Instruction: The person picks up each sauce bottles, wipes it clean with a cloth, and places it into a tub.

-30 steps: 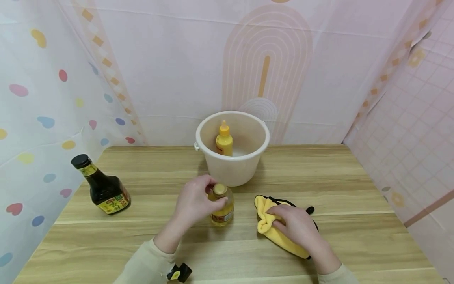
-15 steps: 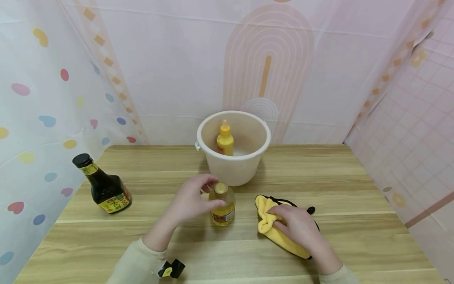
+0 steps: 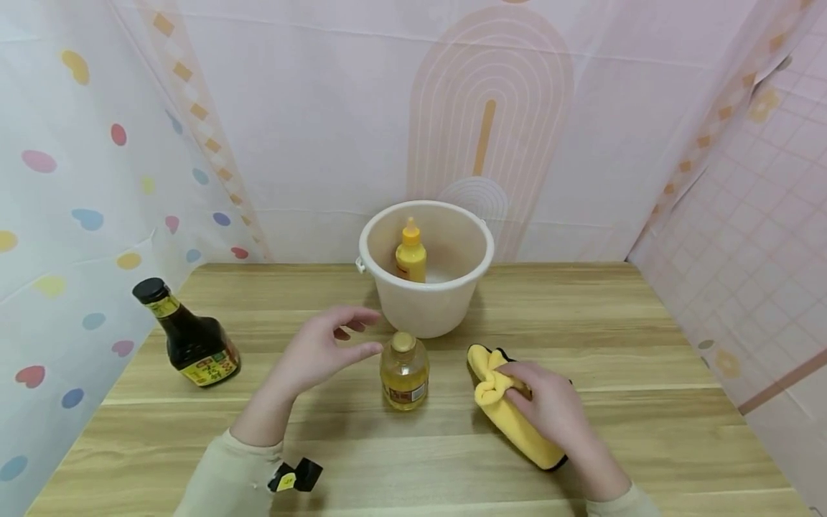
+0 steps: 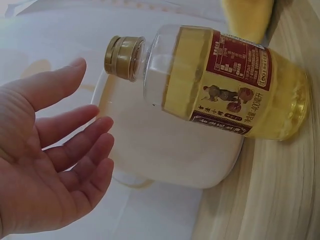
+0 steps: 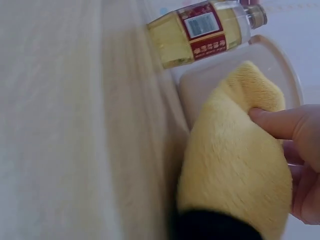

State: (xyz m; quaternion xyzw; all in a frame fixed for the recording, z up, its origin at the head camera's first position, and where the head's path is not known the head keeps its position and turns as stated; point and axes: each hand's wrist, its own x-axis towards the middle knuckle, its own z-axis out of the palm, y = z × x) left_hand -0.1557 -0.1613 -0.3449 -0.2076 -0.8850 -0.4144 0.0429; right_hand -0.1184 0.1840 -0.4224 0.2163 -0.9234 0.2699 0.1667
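A small bottle of cooking oil with a gold cap stands upright on the table, in front of the bucket. My left hand is just left of the bottle, thumb and fingers spread and apart from it; the left wrist view shows the bare palm beside the gold cap. To the right, my right hand pinches a yellow cloth with dark edging. In the right wrist view the thumb presses on the bunched yellow cloth, and the far fingers are partly hidden behind it.
A white bucket stands at the back middle, with a yellow squeeze bottle inside. On the left is a dark sauce bottle with a black cap. Patterned curtains enclose the wooden table.
My left hand has let go of the oil bottle and drawn back to the left, its fingers opening. The right hand has lifted and turned the yellow cloth slightly.
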